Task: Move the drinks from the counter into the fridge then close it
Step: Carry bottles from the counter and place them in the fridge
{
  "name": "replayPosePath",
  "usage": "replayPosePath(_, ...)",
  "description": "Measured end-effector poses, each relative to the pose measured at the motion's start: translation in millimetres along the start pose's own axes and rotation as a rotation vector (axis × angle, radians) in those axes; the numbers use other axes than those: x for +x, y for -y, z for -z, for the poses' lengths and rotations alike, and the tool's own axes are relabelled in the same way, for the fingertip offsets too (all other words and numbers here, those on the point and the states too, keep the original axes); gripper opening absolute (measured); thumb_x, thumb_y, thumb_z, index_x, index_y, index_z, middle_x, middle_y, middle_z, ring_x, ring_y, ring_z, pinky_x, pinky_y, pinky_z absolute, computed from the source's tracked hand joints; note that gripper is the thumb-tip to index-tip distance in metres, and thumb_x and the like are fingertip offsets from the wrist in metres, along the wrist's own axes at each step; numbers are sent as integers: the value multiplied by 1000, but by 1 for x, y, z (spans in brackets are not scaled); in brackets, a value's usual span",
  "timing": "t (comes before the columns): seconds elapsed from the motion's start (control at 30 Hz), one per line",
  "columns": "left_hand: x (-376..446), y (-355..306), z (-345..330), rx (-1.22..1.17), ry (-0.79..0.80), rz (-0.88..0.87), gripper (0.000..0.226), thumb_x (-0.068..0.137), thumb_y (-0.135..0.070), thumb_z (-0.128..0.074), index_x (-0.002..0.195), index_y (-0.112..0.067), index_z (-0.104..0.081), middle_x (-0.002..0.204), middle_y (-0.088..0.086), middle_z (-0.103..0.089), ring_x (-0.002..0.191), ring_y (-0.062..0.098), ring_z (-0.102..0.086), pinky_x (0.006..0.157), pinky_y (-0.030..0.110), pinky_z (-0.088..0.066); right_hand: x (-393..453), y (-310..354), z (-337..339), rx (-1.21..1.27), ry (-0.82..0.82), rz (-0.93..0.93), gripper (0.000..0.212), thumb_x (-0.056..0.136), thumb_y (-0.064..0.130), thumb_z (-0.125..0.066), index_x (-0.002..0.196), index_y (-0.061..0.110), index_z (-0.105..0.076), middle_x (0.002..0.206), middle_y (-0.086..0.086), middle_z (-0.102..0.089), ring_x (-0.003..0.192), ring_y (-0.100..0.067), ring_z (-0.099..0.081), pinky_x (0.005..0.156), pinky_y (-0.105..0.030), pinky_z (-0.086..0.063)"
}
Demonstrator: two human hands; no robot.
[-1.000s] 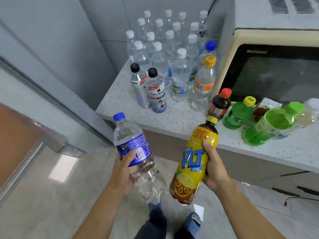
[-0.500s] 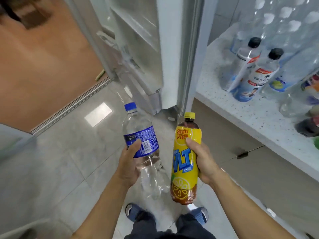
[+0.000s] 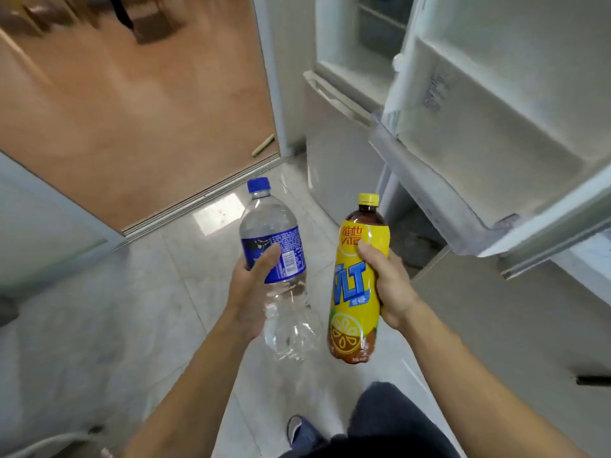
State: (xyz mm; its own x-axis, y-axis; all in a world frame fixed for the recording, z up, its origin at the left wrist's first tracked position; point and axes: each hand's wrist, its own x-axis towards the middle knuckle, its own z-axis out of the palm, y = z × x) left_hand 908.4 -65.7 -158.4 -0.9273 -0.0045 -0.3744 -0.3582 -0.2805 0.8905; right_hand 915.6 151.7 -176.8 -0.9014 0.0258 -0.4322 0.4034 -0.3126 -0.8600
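My left hand (image 3: 253, 289) grips a clear water bottle (image 3: 274, 233) with a blue cap and blue label, held upright over the floor. My right hand (image 3: 388, 285) grips a yellow lemon tea bottle (image 3: 355, 282) with a yellow cap, upright beside the water bottle. The fridge (image 3: 344, 54) stands open ahead at the upper right. Its open door (image 3: 489, 127) with pale shelves reaches toward me on the right, just above and right of the tea bottle. The counter with the other drinks is out of view.
A pale tiled floor (image 3: 132, 309) lies below. A brown floor (image 3: 132, 94) behind a sliding door track (image 3: 205, 196) fills the upper left. A beige cabinet front (image 3: 512, 325) runs along the right. My feet and dark trousers (image 3: 380, 424) show at the bottom.
The view has swung left from the counter to the open fridge, and the counter's drinks have left the frame. Both hands keep holding their bottles at about the same height.
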Motion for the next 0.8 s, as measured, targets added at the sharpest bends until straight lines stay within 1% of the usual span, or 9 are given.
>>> replayPosePath(0.1, 39, -21, 16, -7, -3, -4, 65, 60, -47, -78, 116, -19, -63, 96, 2, -77, 84, 19, -75, 62, 27, -58, 36, 12, -33, -14, 21, 17, 52, 69, 48, -76, 108, 15, -65, 96, -15, -76, 82, -30, -75, 68, -39, -61)
replayPosePath(0.17, 69, -35, 21, -16, -14, -7, 69, 59, -48, -78, 119, -18, -62, 97, 3, -76, 85, 20, -75, 63, 28, -58, 65, 21, -50, -17, 24, 13, 48, 73, 45, -73, 110, 15, -65, 98, -15, -76, 84, -31, -75, 70, -40, -62)
replayPosePath(0.3, 139, -69, 25, 36, -34, -46, 72, 58, -47, -79, 121, -18, -61, 102, 7, -75, 91, 26, -74, 67, 30, -58, 140, 43, -75, -16, 23, 31, 53, 71, 48, -75, 113, 16, -64, 101, -14, -76, 88, -32, -75, 72, -41, -61)
replayPosePath(0.4, 194, -105, 21, 119, -49, -78, 69, 56, -45, -81, 118, -22, -61, 103, 4, -75, 95, 24, -73, 72, 30, -58, 196, 73, -95, -36, 1, 57, 62, 62, 55, -79, 109, 16, -65, 97, -13, -76, 85, -31, -75, 72, -42, -61)
replayPosePath(0.47, 231, -130, 15, 146, -46, -82, 67, 59, -40, -82, 119, -21, -61, 106, 5, -74, 97, 24, -72, 73, 29, -58, 230, 97, -103, -45, -12, 78, 67, 59, 59, -79, 109, 17, -65, 97, -13, -76, 85, -32, -75, 72, -43, -61)
replayPosePath(0.57, 285, -162, 1, 153, -23, -104, 71, 58, -39, -82, 123, -19, -59, 109, 8, -73, 99, 26, -71, 73, 30, -58, 277, 133, -110, -59, -47, 126, 67, 59, 62, -79, 109, 19, -66, 97, -11, -76, 87, -31, -75, 70, -41, -61)
replayPosePath(0.67, 333, -180, -12, 130, 8, -91, 64, 62, -33, -82, 121, -20, -61, 107, 7, -74, 96, 24, -73, 67, 28, -58, 315, 158, -112, -65, -120, 157, 70, 59, 59, -80, 111, 16, -65, 97, -12, -76, 86, -32, -75, 73, -44, -61)
replayPosePath(0.73, 366, -186, -20, 114, 29, -84, 72, 57, -37, -84, 123, -20, -61, 108, 6, -74, 96, 24, -73, 68, 29, -58, 339, 169, -112, -54, -179, 177, 69, 58, 59, -80, 111, 17, -65, 96, -10, -76, 86, -29, -75, 69, -40, -61)
replayPosePath(0.8, 400, -190, -26, 129, 59, -64, 80, 51, -42, -84, 125, -20, -60, 109, 5, -74, 97, 24, -73, 71, 32, -59, 360, 175, -111, -69, -247, 193, 65, 57, 60, -81, 108, 22, -67, 95, -7, -77, 86, -28, -76, 71, -40, -62)
